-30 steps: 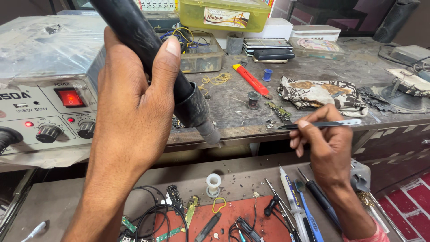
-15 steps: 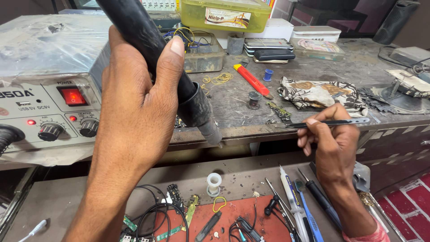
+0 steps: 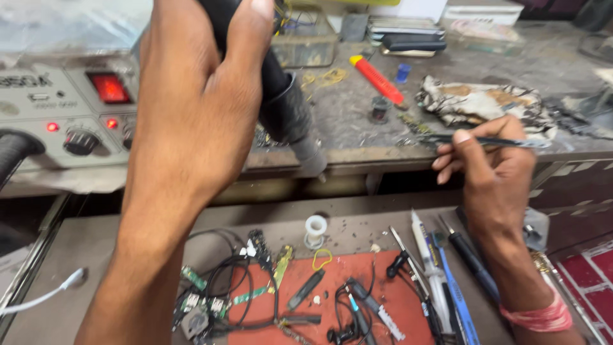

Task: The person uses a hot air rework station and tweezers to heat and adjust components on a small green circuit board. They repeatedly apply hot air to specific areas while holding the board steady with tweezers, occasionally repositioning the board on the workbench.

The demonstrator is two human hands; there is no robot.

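My left hand [image 3: 198, 108] grips a black hot-air gun handle [image 3: 281, 105], raised in front of the bench with its metal nozzle [image 3: 311, 156] slanting down to the right near the bench's front edge. My right hand [image 3: 491, 166] pinches thin dark tweezers [image 3: 491, 142] that lie level over the bench edge, tips pointing left toward a small dark part. A pink band circles my right wrist.
A grey rework station [image 3: 64, 115] with a red display and knobs stands at left. A red-handled tool [image 3: 377, 80], a crumpled rag [image 3: 485, 105] and boxes lie on the bench. The lower shelf holds a red mat [image 3: 408, 287], cables, a solder spool [image 3: 315, 227] and several tools.
The view has moved closer and slightly down. My left hand with the hot-air gun shifted a little right and lower; my right hand stays at the bench edge with the tweezers.
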